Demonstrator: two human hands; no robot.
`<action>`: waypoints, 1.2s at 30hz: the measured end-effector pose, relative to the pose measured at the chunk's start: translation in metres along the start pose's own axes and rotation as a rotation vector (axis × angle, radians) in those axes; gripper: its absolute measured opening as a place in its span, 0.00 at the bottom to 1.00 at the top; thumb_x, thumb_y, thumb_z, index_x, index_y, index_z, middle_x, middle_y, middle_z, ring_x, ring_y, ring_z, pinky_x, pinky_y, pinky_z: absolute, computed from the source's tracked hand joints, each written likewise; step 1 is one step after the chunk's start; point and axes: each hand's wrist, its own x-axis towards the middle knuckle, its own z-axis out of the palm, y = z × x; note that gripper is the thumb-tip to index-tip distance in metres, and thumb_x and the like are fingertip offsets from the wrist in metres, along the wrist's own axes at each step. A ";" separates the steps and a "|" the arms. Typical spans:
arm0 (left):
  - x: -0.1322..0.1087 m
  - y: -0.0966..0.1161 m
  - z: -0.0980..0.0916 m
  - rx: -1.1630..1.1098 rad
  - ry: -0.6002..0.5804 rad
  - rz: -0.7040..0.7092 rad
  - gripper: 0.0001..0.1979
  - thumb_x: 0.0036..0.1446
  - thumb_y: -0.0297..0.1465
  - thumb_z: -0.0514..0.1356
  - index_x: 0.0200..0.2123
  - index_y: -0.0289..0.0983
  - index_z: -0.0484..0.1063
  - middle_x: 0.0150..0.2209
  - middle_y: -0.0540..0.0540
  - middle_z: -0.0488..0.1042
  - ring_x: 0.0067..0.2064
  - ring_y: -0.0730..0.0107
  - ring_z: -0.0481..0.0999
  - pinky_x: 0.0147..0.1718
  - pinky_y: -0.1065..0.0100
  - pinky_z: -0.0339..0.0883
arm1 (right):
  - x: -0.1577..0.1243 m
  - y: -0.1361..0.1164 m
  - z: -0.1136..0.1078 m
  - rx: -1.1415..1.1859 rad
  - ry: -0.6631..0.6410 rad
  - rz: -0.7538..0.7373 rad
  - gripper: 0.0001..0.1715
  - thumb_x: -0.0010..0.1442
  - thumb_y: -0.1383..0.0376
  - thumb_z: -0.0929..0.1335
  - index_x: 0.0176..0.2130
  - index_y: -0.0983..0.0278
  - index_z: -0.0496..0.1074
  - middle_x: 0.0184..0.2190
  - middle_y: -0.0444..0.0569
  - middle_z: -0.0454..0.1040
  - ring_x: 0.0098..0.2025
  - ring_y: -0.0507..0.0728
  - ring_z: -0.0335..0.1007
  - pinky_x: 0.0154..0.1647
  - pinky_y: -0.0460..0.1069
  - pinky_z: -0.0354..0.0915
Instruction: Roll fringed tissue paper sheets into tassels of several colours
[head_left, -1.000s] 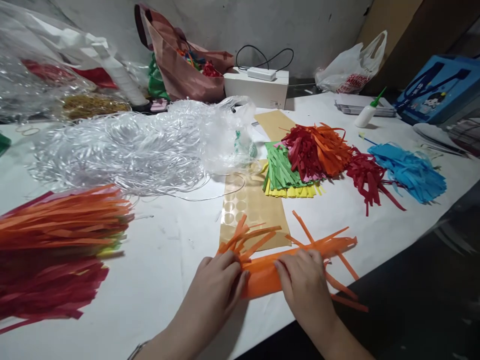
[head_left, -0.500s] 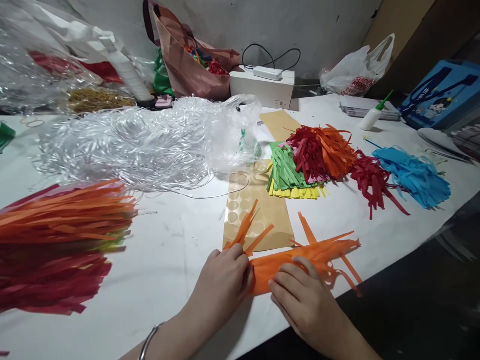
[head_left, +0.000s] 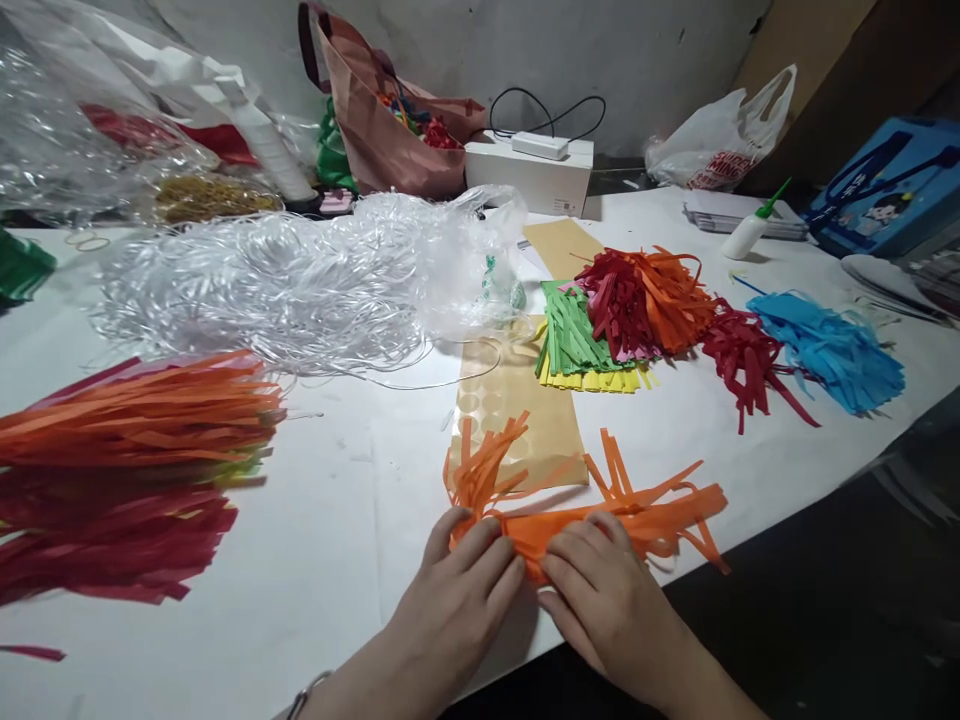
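A piece of orange fringed tissue paper [head_left: 667,512] lies near the front edge of the white-covered table, its cut strips fanning out at both ends. My left hand [head_left: 472,600] is closed over its left part with curled fingers, and the thumb is hidden. Close beside it, my right hand [head_left: 611,600] grips the middle of the same paper, fingers bent down on it. Just behind the paper is a tan sheet of clear round stickers [head_left: 555,440], partly covered by orange strips.
Orange fringe [head_left: 142,410] and dark red fringe [head_left: 135,545] lie at left. A heap of clear cord [head_left: 262,280] spreads behind. Green fringe [head_left: 574,330], a red tassel [head_left: 742,350] and blue fringe [head_left: 829,350] lie at right, near a glue bottle [head_left: 746,235].
My left hand has turned flatter and its fingers have spread along the orange paper. More strips now bunch up at its left end. My right hand stays nearly in place.
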 end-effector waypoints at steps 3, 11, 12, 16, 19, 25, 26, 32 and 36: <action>-0.004 -0.010 0.000 -0.041 0.012 -0.030 0.11 0.65 0.21 0.53 0.37 0.40 0.74 0.31 0.51 0.77 0.43 0.64 0.75 0.62 0.53 0.48 | -0.010 0.006 0.000 -0.073 0.012 0.032 0.12 0.67 0.74 0.62 0.42 0.65 0.73 0.35 0.49 0.75 0.40 0.57 0.71 0.54 0.57 0.61; -0.007 -0.026 -0.011 -0.117 0.067 -0.197 0.12 0.67 0.25 0.51 0.36 0.41 0.73 0.39 0.48 0.78 0.43 0.61 0.72 0.55 0.51 0.55 | -0.012 0.010 0.001 -0.058 0.098 0.198 0.13 0.71 0.70 0.61 0.35 0.63 0.70 0.33 0.47 0.71 0.38 0.56 0.68 0.53 0.58 0.58; -0.006 -0.027 -0.010 -0.123 0.055 -0.217 0.13 0.67 0.25 0.51 0.35 0.40 0.73 0.38 0.47 0.78 0.42 0.61 0.72 0.53 0.52 0.56 | -0.010 0.010 0.003 -0.071 0.098 0.235 0.14 0.72 0.69 0.60 0.34 0.63 0.69 0.33 0.47 0.71 0.38 0.57 0.67 0.52 0.58 0.57; 0.001 -0.029 -0.005 -0.061 -0.050 -0.304 0.15 0.68 0.27 0.49 0.32 0.39 0.72 0.38 0.46 0.75 0.42 0.59 0.71 0.48 0.52 0.58 | 0.000 0.014 0.012 -0.209 0.069 0.361 0.20 0.74 0.65 0.57 0.31 0.62 0.66 0.31 0.48 0.69 0.36 0.58 0.63 0.44 0.56 0.56; 0.008 -0.028 -0.003 0.017 -0.085 -0.353 0.16 0.67 0.28 0.49 0.30 0.39 0.72 0.36 0.45 0.74 0.40 0.59 0.71 0.47 0.51 0.58 | 0.006 0.017 0.016 -0.295 0.036 0.387 0.21 0.74 0.64 0.57 0.29 0.62 0.64 0.27 0.47 0.65 0.32 0.58 0.60 0.38 0.55 0.54; 0.017 -0.027 -0.003 0.097 -0.100 -0.339 0.15 0.64 0.26 0.51 0.27 0.38 0.73 0.31 0.46 0.73 0.37 0.58 0.72 0.45 0.52 0.57 | 0.013 0.020 0.012 -0.288 0.060 0.418 0.18 0.72 0.64 0.61 0.29 0.62 0.65 0.26 0.46 0.66 0.31 0.58 0.61 0.38 0.55 0.55; 0.018 -0.027 -0.003 0.101 -0.093 -0.338 0.15 0.63 0.26 0.52 0.26 0.38 0.73 0.31 0.46 0.73 0.36 0.58 0.72 0.45 0.52 0.57 | 0.013 0.018 0.011 -0.278 0.105 0.429 0.16 0.72 0.65 0.61 0.31 0.63 0.67 0.28 0.47 0.68 0.33 0.58 0.63 0.41 0.55 0.57; 0.018 -0.028 -0.001 0.092 -0.067 -0.361 0.11 0.61 0.24 0.55 0.27 0.37 0.71 0.30 0.47 0.73 0.35 0.59 0.71 0.44 0.52 0.58 | 0.013 0.008 0.013 -0.101 0.082 0.082 0.11 0.66 0.75 0.63 0.40 0.63 0.72 0.33 0.46 0.73 0.40 0.56 0.67 0.60 0.60 0.53; 0.013 -0.029 -0.006 0.053 0.097 -0.215 0.10 0.65 0.23 0.54 0.39 0.37 0.74 0.41 0.42 0.77 0.44 0.55 0.72 0.52 0.48 0.56 | 0.015 0.010 0.022 -0.105 0.005 -0.009 0.12 0.65 0.77 0.63 0.34 0.64 0.70 0.29 0.44 0.71 0.36 0.55 0.65 0.58 0.58 0.55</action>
